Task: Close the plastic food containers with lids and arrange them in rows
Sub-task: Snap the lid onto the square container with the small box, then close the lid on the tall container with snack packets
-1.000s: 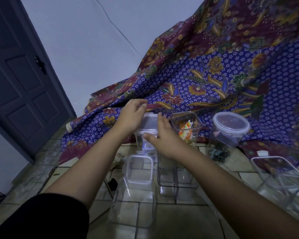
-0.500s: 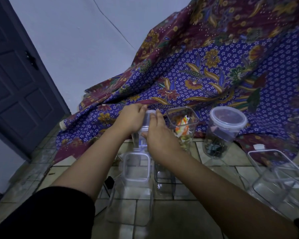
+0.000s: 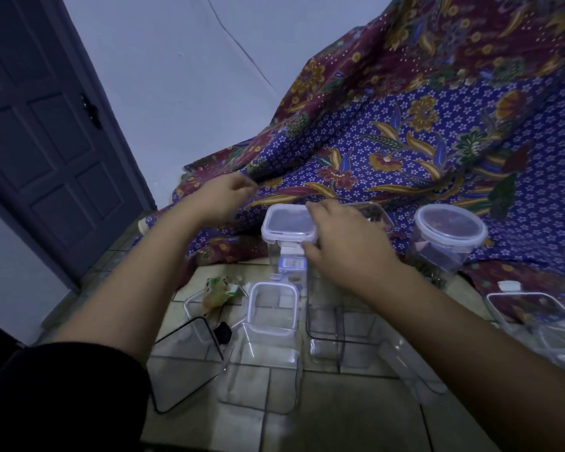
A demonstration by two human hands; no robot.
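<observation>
A tall clear square container (image 3: 287, 256) stands at the back of the tiled floor with a white-rimmed lid (image 3: 286, 223) on top. My right hand (image 3: 343, 243) grips the lid's right edge and the container's right side. My left hand (image 3: 224, 199) hovers apart to the left over the cloth, fingers loosely curled, holding nothing. A round lidded jar (image 3: 447, 236) stands to the right. An open square container (image 3: 271, 337) sits in front, and another clear one (image 3: 336, 327) lies under my right forearm.
A patterned purple and maroon cloth (image 3: 421, 132) drapes behind the containers. An open container with a dark rim (image 3: 186, 360) stands at front left, with a small packet (image 3: 217, 290) behind it. More clear containers (image 3: 535, 321) lie at right. A dark door (image 3: 46, 141) is at left.
My left hand has let go of the container and moved left and up. The lid now sits flat on the container. My right hand has shifted to its right side.
</observation>
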